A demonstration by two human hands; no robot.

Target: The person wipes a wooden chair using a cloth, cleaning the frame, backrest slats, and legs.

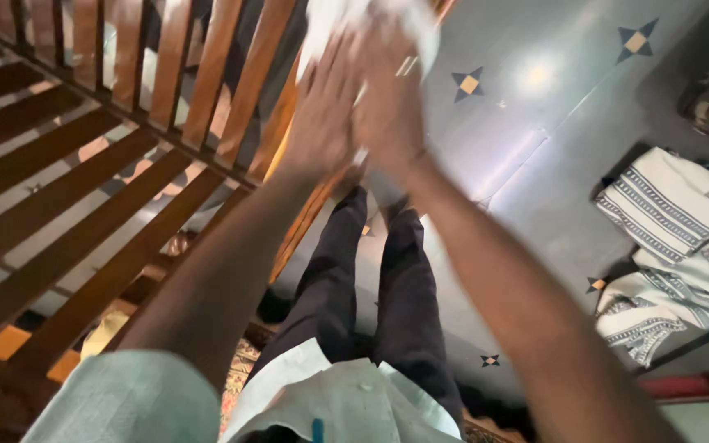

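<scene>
Both my arms reach forward and up, hands close together near the top of the view. My left hand (322, 107) and my right hand (391, 98) both grip a white cloth (334, 16) that is blurred and partly cut off by the top edge. The cloth hangs beside the wooden slatted frame (125, 205). Below the hands I see my legs in dark trousers (371, 287) and the hem of my pale green shirt (330, 402).
A wooden slatted bed frame fills the left side, its upright rails (207, 74) at the top. The grey tiled floor (551, 139) has star-shaped inlays. Folded white cloths with dark patterned stripes (674, 205) lie at the right. A red-edged thing (691, 385) shows at bottom right.
</scene>
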